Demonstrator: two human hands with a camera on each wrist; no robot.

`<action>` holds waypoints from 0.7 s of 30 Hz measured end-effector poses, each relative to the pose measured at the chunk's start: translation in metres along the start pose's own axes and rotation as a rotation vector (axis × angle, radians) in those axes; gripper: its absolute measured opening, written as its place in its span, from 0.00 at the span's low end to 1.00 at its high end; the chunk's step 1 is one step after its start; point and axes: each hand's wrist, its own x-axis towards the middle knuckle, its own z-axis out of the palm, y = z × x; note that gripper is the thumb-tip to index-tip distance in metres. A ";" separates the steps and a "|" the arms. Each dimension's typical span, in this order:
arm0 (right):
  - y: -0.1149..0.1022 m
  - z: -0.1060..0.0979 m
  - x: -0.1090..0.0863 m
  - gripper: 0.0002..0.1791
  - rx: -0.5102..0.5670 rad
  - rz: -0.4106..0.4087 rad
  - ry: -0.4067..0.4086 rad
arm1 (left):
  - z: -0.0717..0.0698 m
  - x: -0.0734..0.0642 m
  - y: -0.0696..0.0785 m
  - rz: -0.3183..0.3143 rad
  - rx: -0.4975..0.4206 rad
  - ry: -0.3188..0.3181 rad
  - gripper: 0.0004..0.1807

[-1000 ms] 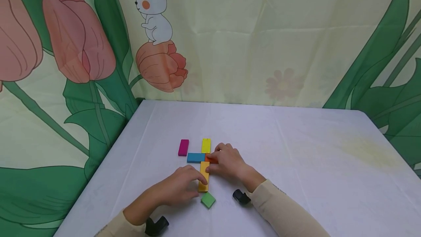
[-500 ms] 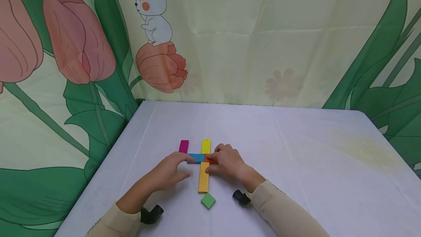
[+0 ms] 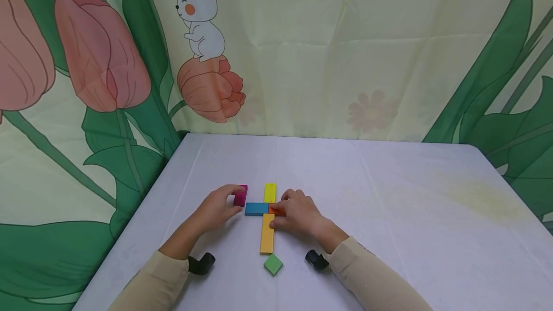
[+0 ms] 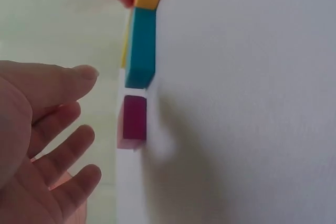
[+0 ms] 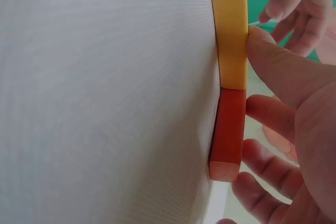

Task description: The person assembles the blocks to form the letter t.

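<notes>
My left hand (image 3: 216,210) hovers at a magenta block (image 3: 241,198), thumb and fingers spread apart. In the left wrist view a gap shows between the fingertips and that block. A blue block (image 3: 257,209) lies end to end with a red-orange block (image 3: 273,209). Above their joint stands a yellow block (image 3: 270,193), and below it a longer amber block (image 3: 267,239) reaches toward me. My right hand (image 3: 300,212) rests at the red-orange and amber blocks; in the right wrist view its thumb touches the amber one, its fingers loosely bent beside the red-orange one.
A green square block (image 3: 273,265) sits cornerwise at the near end of the amber block. Black wrist-worn devices show below the left sleeve (image 3: 201,264) and beside the right sleeve (image 3: 317,259). The white tabletop (image 3: 410,215) extends to the right; a printed curtain (image 3: 302,61) hangs behind.
My left hand has left the amber block and moved up and left, past the blue block, to the magenta block. The right hand stays in place.
</notes>
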 end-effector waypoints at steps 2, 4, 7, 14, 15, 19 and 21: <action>0.000 0.001 0.000 0.29 -0.001 0.003 0.002 | 0.002 0.004 -0.002 -0.023 0.012 0.018 0.32; 0.000 0.001 0.000 0.29 0.000 0.005 0.003 | 0.003 0.007 -0.004 -0.041 0.023 0.036 0.31; 0.001 0.001 0.000 0.29 0.002 0.004 0.005 | 0.006 0.011 -0.006 -0.050 0.035 0.061 0.30; 0.000 0.000 -0.001 0.29 0.002 0.004 0.008 | 0.010 0.018 -0.009 -0.065 0.022 0.095 0.28; 0.000 0.000 -0.001 0.29 0.003 0.004 0.008 | 0.011 0.019 -0.009 -0.072 0.019 0.097 0.28; -0.001 0.000 -0.001 0.29 0.006 0.006 0.008 | 0.014 0.022 -0.010 -0.083 0.021 0.103 0.28; -0.001 0.000 -0.001 0.29 0.005 0.005 0.009 | 0.014 0.022 -0.010 -0.090 0.017 0.106 0.28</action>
